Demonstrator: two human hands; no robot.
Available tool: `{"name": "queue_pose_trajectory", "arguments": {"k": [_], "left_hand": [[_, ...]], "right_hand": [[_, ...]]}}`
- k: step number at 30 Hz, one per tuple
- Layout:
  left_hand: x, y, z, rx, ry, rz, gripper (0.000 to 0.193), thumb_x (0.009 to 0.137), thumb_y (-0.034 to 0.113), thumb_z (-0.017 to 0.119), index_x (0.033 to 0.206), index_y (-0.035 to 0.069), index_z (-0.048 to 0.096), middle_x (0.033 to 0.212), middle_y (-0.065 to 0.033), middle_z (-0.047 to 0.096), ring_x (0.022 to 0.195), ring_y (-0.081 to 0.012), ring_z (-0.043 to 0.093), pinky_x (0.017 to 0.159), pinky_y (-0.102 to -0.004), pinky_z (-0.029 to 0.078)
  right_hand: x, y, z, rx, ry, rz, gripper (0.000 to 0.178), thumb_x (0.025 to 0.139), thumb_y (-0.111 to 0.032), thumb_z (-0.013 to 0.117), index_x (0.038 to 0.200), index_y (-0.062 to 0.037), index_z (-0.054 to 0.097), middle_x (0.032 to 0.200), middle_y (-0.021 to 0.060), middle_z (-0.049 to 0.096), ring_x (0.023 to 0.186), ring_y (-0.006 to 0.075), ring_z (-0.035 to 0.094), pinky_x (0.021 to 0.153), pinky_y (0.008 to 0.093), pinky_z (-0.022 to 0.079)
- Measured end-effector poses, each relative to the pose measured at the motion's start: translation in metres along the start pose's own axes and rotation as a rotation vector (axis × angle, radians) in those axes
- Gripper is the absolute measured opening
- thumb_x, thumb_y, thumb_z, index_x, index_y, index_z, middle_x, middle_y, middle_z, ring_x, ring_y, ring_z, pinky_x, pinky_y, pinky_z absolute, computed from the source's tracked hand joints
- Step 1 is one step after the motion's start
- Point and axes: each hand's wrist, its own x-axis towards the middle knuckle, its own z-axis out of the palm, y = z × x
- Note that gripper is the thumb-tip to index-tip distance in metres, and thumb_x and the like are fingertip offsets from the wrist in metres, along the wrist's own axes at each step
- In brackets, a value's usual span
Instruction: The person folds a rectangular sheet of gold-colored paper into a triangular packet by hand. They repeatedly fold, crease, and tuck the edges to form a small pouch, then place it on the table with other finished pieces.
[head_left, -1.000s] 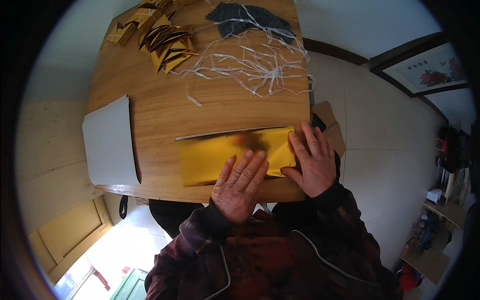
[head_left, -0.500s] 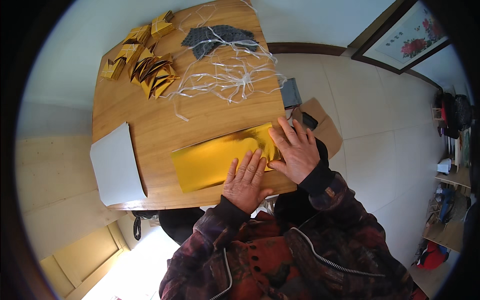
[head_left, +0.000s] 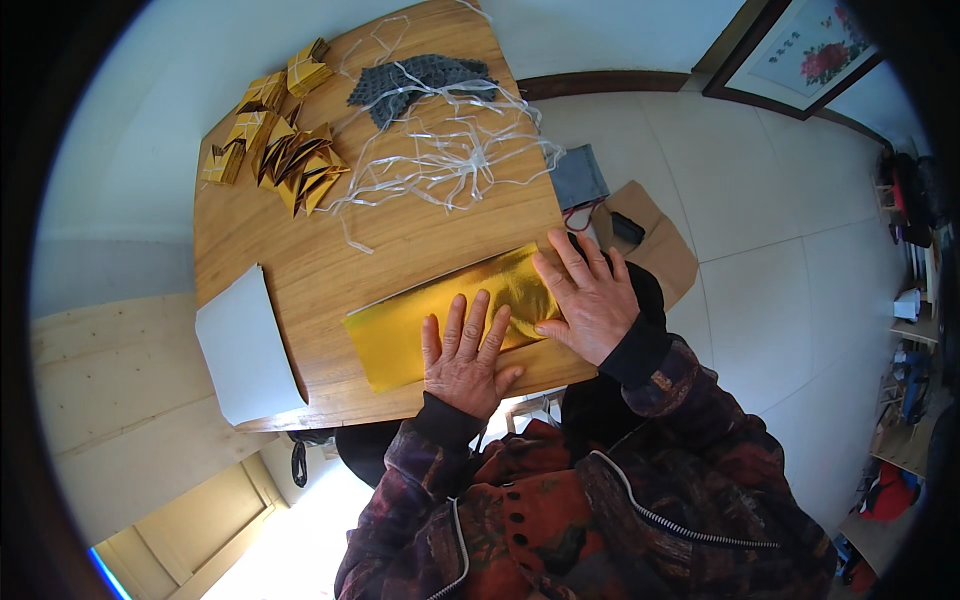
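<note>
Fingers of the left hand lay splayed, grasping nothing, on the gold sheet near the table's front edge, having shifted leftward, so pressing seemed now nearer its middle. The right hand, also unclenched, rested at its right end; white strands lay beyond.
</note>
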Motion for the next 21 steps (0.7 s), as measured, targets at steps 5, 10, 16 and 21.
{"name": "queue_pose_trajectory", "arguments": {"k": [5,10,16,21], "left_hand": [[0.001,0.001,-0.002,-0.064,0.004,-0.023,0.077,0.082,0.052,0.062,0.149,0.021,0.037,0.159,-0.0074,0.026,0.148,-0.0289,0.018,0.117,-0.0543,0.004],[-0.008,-0.024,-0.013,-0.061,0.095,-0.196,0.074,0.084,0.042,0.065,0.148,0.016,0.037,0.158,-0.0103,0.027,0.145,-0.0316,0.025,0.115,-0.0564,0.011],[-0.014,-0.096,-0.028,-0.034,0.232,-0.406,0.050,0.085,0.019,0.064,0.133,0.007,0.053,0.137,-0.0129,0.051,0.135,-0.0339,0.039,0.112,-0.0528,0.023],[-0.009,-0.129,-0.033,-0.187,0.362,-0.389,0.019,0.078,0.008,0.067,0.097,0.007,0.068,0.099,-0.0106,0.062,0.100,-0.0323,0.056,0.085,-0.0416,0.042]], "right_hand": [[0.000,0.000,0.001,-0.006,0.006,-0.004,0.083,0.076,-0.045,0.076,0.144,-0.0109,0.042,0.157,0.0108,0.021,0.139,0.0387,0.028,0.109,0.0595,0.024],[0.000,0.001,0.002,0.008,0.003,-0.002,0.083,0.076,-0.043,0.076,0.145,-0.0123,0.041,0.157,0.0103,0.021,0.140,0.0377,0.028,0.109,0.0588,0.026],[0.000,0.000,0.002,-0.032,0.007,-0.001,0.087,0.073,-0.041,0.079,0.146,-0.0141,0.039,0.158,0.0094,0.021,0.139,0.0364,0.031,0.109,0.0580,0.027],[0.001,-0.001,-0.001,-0.053,-0.012,-0.009,0.087,0.073,-0.039,0.080,0.146,-0.0142,0.038,0.158,0.0094,0.021,0.139,0.0337,0.031,0.109,0.0570,0.028]]}}
